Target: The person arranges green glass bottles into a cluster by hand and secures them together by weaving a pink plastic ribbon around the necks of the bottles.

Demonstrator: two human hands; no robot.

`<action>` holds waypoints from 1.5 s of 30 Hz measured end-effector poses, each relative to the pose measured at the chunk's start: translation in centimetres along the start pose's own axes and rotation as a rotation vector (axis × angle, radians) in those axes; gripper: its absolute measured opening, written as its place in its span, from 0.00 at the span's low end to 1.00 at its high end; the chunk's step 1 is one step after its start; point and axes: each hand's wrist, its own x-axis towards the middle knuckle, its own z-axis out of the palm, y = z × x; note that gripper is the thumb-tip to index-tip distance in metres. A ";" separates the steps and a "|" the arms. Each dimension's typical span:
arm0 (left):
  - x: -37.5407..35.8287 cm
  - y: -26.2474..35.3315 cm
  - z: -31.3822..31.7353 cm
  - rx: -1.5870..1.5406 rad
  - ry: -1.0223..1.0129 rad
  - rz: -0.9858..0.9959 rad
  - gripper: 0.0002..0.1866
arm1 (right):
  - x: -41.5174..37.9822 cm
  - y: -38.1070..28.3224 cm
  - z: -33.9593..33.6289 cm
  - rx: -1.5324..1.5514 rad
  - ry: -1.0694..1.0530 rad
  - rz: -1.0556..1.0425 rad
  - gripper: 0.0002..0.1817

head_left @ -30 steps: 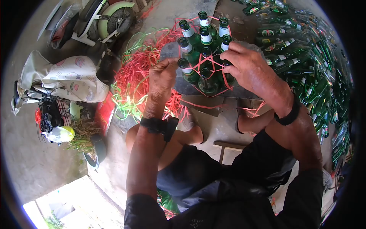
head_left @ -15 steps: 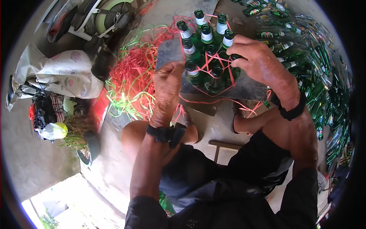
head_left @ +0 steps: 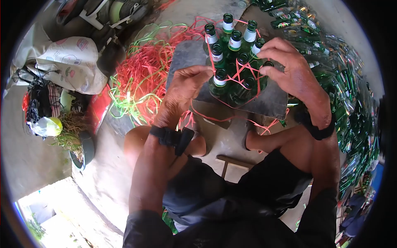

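Several green glass bottles [head_left: 234, 43] stand upright in a tight cluster on a dark board [head_left: 186, 58]. Red plastic strapping [head_left: 237, 75] runs around the cluster and crosses between the bottle necks at the near side. My left hand [head_left: 187, 84] is at the cluster's left, thumb and fingers pinched on the strapping beside a near-left bottle neck. On the right side, my right hand [head_left: 285, 64] pinches the strapping between thumb and fingers by the right-hand bottles, its upper fingers curved near a white-labelled neck.
A tangled heap of red and green strapping [head_left: 140, 74] lies left of the board. Many green bottles [head_left: 343, 82] are piled along the right. A printed cloth bag [head_left: 74, 62], a plant pot [head_left: 84, 149] and a scooter wheel [head_left: 126, 12] are at the left. A wooden stool bar [head_left: 233, 161] shows between my legs.
The bottle cluster sits slightly further right in view. My left hand has moved right, up to the near-left bottle. My right hand's upper fingers have lifted and spread from the bottle neck.
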 end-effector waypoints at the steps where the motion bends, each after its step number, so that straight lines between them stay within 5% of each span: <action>1: 0.1 0.0 -0.1 0.017 -0.008 -0.024 0.08 | 0.6 -0.4 0.0 -0.001 -0.007 -0.007 0.15; 8: 2.0 -1.2 -1.1 0.015 -0.048 0.099 0.10 | 4.1 -2.4 1.9 -0.066 -0.069 -0.239 0.04; 15: 2.2 -0.6 -0.6 0.132 -0.008 0.097 0.13 | 5.8 -0.7 5.1 -0.079 -0.329 -0.212 0.08; 21: 3.3 -1.9 -0.1 0.135 -0.003 0.152 0.08 | 5.4 0.1 6.9 0.093 -0.343 -0.127 0.16; 28: 2.9 -1.5 1.4 0.012 0.035 0.108 0.07 | 6.5 0.3 6.5 0.215 -0.480 -0.079 0.15; 30: 3.3 -2.1 1.6 0.005 0.044 0.114 0.07 | 7.6 -1.4 5.3 0.192 -0.715 0.242 0.14; 33: 3.4 -2.2 1.7 0.022 0.058 0.112 0.07 | 6.7 -0.4 6.3 0.195 -0.556 0.027 0.12; 45: 4.4 -2.4 1.6 0.048 0.015 0.150 0.07 | 6.9 -2.2 4.9 -0.164 -0.447 -0.171 0.06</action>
